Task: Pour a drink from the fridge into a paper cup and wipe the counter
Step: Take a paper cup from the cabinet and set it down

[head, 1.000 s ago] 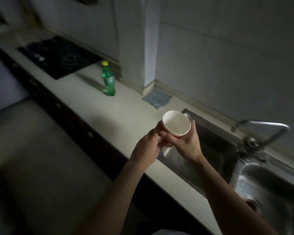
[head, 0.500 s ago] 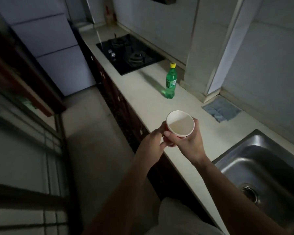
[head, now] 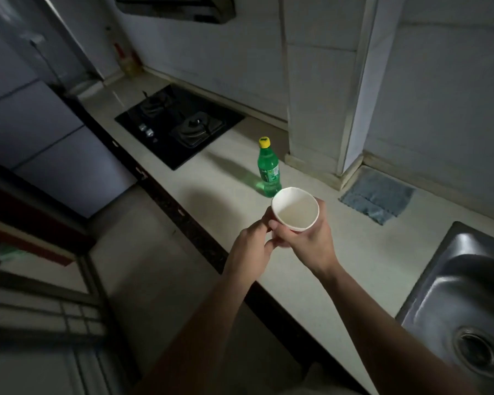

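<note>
A white paper cup (head: 295, 209), empty and tilted toward me, is held above the counter's front edge. My right hand (head: 308, 243) wraps around its side and base. My left hand (head: 251, 246) pinches the cup's lower left side with its fingertips. Just behind the cup a green drink bottle (head: 268, 171) with a yellow cap stands upright on the pale counter (head: 311, 280). A grey-blue cloth (head: 377, 198) lies flat on the counter to the right, by the wall corner. The fridge (head: 40, 132) stands at the far left end.
A black gas hob (head: 180, 126) is set into the counter behind the bottle. A steel sink (head: 462, 303) fills the lower right. A wall pillar (head: 325, 95) juts out behind the bottle. Dark cabinet fronts run below the counter; a range hood (head: 177, 7) hangs above.
Both hands have carried the cup leftward along the counter, away from the sink and up close to the bottle. The view has swung left, so the faucet is gone and the fridge shows.
</note>
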